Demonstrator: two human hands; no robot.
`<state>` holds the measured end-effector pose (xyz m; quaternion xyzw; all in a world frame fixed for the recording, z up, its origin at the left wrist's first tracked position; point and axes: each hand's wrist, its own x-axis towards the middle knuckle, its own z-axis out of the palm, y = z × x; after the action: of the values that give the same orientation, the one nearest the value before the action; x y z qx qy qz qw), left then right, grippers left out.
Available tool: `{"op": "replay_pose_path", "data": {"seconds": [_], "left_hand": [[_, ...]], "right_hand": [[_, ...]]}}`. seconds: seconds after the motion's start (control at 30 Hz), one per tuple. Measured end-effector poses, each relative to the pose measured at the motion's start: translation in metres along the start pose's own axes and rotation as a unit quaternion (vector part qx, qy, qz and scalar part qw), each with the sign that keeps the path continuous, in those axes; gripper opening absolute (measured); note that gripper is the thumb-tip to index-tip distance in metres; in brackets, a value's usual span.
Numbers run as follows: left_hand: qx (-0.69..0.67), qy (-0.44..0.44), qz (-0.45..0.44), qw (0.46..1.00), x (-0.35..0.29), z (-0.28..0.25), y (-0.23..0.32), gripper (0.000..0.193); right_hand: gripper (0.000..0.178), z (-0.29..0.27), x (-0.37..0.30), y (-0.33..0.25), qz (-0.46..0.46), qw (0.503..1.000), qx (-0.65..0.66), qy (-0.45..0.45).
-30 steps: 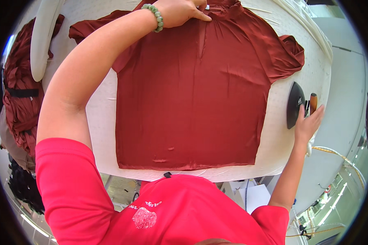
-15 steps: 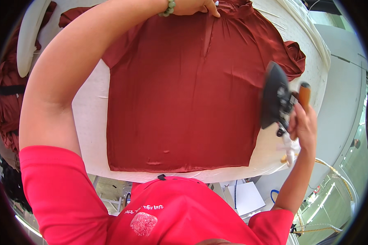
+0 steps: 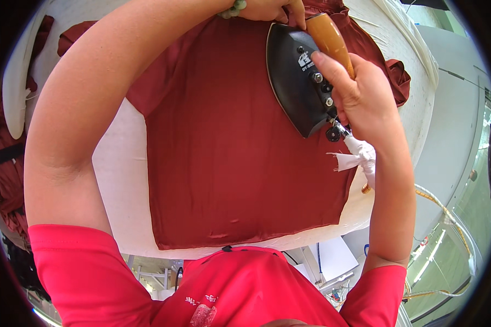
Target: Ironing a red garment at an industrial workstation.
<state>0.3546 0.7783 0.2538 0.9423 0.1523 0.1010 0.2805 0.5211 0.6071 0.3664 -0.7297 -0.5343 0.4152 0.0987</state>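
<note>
A dark red satiny blouse (image 3: pixel 223 158) lies spread on a white padded ironing table (image 3: pixel 120 163), its hem toward me and its neckline at the far side. My right hand (image 3: pixel 365 98) is wrapped round the wooden handle of a black steam iron (image 3: pixel 294 82). The iron covers the upper right part of the blouse, its tip close to my left hand. At the top edge of the view, my left hand (image 3: pixel 273 8) has its fingers closed at the neckline; it seems to pinch the cloth there, partly cut off by the frame.
A white-wrapped hose (image 3: pixel 363 158) runs from the iron beside my right forearm, with cables (image 3: pixel 447 218) hanging at the right. More dark red garments (image 3: pixel 11 191) hang at the left, near a narrow white padded board (image 3: pixel 19 82). A white box (image 3: pixel 333 259) stands below the table edge.
My right hand has brought the iron left from beside the blouse onto its upper right part. The left hand has stayed at the neckline, and my view has shifted slightly.
</note>
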Motion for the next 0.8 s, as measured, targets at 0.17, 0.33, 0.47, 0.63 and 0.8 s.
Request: {"op": "replay_pose_path", "data": {"seconds": [0.17,0.33,0.47,0.63,0.8], "left_hand": [[-0.017,-0.003,0.001,1.000,-0.002,-0.008,0.006,0.027],[-0.032,-0.049,-0.026,0.998,-0.003,-0.020,0.014,0.031],[-0.023,-0.068,-0.038,0.997,-0.002,-0.024,0.020,0.032],[-0.015,-0.066,-0.040,0.997,-0.001,-0.023,0.021,0.033],[-0.044,-0.081,-0.056,0.994,0.001,-0.023,0.021,0.031]], "right_hand": [[0.047,-0.003,-0.005,0.004,0.039,0.999,-0.011,-0.021],[0.037,0.012,-0.052,0.018,-0.018,0.997,-0.075,-0.019],[0.055,0.015,-0.092,0.030,0.063,0.994,-0.077,-0.052],[0.074,0.009,-0.108,0.040,0.110,0.993,0.015,-0.032],[0.068,0.011,-0.091,0.036,0.060,0.998,-0.001,0.020]]}}
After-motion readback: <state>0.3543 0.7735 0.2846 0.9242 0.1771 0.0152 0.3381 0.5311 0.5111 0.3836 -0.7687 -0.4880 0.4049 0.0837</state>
